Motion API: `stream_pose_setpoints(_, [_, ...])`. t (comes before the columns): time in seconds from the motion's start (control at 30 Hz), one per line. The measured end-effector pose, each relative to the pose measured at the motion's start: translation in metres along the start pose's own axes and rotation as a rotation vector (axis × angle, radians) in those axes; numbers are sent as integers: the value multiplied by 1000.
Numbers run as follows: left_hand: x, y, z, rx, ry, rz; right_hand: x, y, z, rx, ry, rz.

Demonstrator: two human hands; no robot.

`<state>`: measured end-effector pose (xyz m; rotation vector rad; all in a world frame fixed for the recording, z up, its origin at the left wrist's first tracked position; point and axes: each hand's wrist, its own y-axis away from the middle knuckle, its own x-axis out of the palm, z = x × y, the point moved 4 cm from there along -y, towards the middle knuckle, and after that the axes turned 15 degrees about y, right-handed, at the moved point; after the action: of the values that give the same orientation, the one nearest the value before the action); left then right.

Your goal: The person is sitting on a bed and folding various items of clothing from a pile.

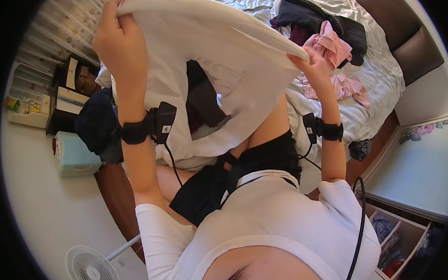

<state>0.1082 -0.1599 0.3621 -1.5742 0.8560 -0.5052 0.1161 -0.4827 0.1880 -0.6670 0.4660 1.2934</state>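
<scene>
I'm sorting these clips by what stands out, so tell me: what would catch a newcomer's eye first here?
First, the big white garment held up across the middle, gripped at its top edge by the left hand and the right hand, each with a black wrist strap. Behind it, on the bed at upper right, lies a heap of pink clothes and dark clothes. A white fan stands on the floor at lower left.

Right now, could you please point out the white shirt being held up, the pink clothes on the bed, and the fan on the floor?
white shirt [221, 85]: head view, on the middle of its hanging front.
pink clothes [331, 45]: head view, on the upper bunched piece.
fan [89, 266]: head view, on its round white grille.
</scene>
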Motion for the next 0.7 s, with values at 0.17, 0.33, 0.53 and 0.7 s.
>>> stream_pose_setpoints(0.17, [-8, -13, 12, -177, 33, -130, 83, 57, 28, -398, -313, 174])
stream_pose_setpoints(0.33, [-21, -15, 23, -199, -24, -138, 170, 43, -29, -28, -499, 118])
stream_pose_setpoints(0.53, [-90, -24, 118, -218, 32, -390, 13, -122, 36, -158, -83, -670])
stream_pose_setpoints(0.7, [-108, -42, 128, -349, 63, -600, -117, -133, 160, -486, 204, -1208])
